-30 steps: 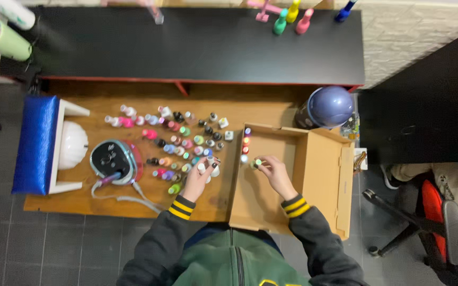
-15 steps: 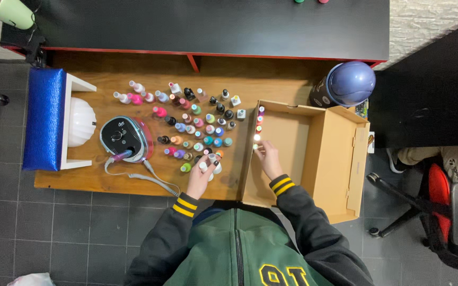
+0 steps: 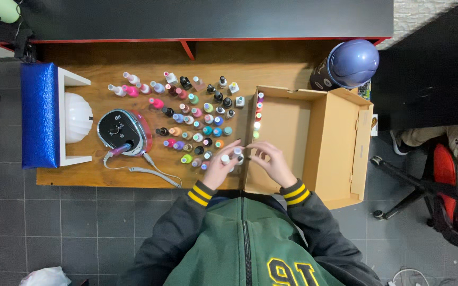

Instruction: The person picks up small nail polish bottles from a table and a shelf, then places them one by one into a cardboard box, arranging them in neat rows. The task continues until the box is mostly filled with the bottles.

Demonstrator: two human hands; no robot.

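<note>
Overhead view, largest to smallest. A wooden counter [image 3: 107, 177] carries an open cardboard box [image 3: 340, 153], a blue padded armrest [image 3: 39, 114], a white dome lamp [image 3: 78, 117], a blue-purple dome-shaped object [image 3: 353, 62] and a black-and-pink electric nail drill [image 3: 124, 131] with its cord. Between drill and box stands a dense cluster of small nail polish bottles [image 3: 197, 114]; a single row of bottles [image 3: 257, 115] lines the box's inner left wall.

The left hand [image 3: 219, 169] grasps a small white-capped bottle [image 3: 225, 159] at the cluster's near edge, just beside the box. The right hand [image 3: 272, 161] reaches over the box wall, its fingers [image 3: 250, 154] closing on another bottle [image 3: 237, 152]; that grip is only partly visible.

Risk, as a judgement: the bottles stand very close together, so a sleeve or wrist sweeping across could topple neighbours, and a bottle could catch on the box wall.

Bottle labels are too small to read. The box's near corner lies behind the right forearm, and the counter's far edge sits under a dark shelf.
</note>
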